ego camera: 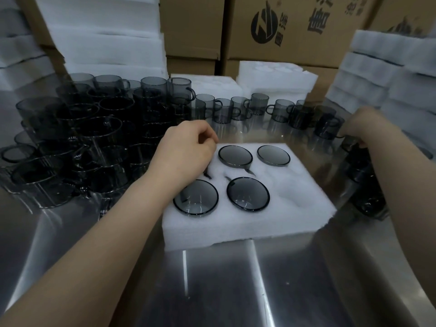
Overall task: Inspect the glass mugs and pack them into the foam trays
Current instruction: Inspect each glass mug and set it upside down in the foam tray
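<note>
Tray of foam lies nearest on the steel table, with four mugs sunk in its pockets. The left hand hangs over its far-left corner, fingers curled on nothing visible. The right hand grips a mug by the handle. Beyond stand a row of loose mugs and cartons.

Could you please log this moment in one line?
foam tray: four mugs seated | left hand: curled over tray's back-left, grip unclear | right hand: holding mug by handle
</note>
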### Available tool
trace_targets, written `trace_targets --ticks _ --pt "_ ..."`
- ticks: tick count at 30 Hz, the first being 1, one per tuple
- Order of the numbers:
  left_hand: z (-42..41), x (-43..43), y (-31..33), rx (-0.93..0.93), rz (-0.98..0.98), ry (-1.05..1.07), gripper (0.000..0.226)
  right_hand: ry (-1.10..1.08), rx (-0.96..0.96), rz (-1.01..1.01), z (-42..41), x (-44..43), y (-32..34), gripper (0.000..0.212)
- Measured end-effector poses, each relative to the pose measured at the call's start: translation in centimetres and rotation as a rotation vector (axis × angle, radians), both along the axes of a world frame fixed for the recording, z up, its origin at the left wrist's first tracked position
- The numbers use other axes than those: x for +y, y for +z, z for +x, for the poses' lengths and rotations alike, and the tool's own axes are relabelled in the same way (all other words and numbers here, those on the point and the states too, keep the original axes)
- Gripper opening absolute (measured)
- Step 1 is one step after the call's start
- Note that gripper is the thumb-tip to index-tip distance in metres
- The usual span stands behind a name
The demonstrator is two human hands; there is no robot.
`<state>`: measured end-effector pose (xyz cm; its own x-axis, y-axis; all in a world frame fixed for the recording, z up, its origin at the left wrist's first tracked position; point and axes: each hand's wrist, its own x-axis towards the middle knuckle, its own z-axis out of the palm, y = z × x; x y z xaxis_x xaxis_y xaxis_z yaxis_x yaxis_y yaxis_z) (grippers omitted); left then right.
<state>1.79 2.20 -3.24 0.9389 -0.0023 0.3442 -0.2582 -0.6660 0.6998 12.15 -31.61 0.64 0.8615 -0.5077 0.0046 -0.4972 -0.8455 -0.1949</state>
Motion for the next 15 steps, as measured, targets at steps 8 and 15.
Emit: trace_targets --ticks 8,15 --pt "0.1 0.0 -0.1 -0.004 0.004 0.003 0.021 -0.076 -0.061 -0.093 0.2 -0.7 -1.6 0.02" --pt "0.1 0.0 -0.1 0.0 0.017 0.002 0.021 -0.058 -0.157 -0.148 0.3 -0.4 -1.6 0.013"
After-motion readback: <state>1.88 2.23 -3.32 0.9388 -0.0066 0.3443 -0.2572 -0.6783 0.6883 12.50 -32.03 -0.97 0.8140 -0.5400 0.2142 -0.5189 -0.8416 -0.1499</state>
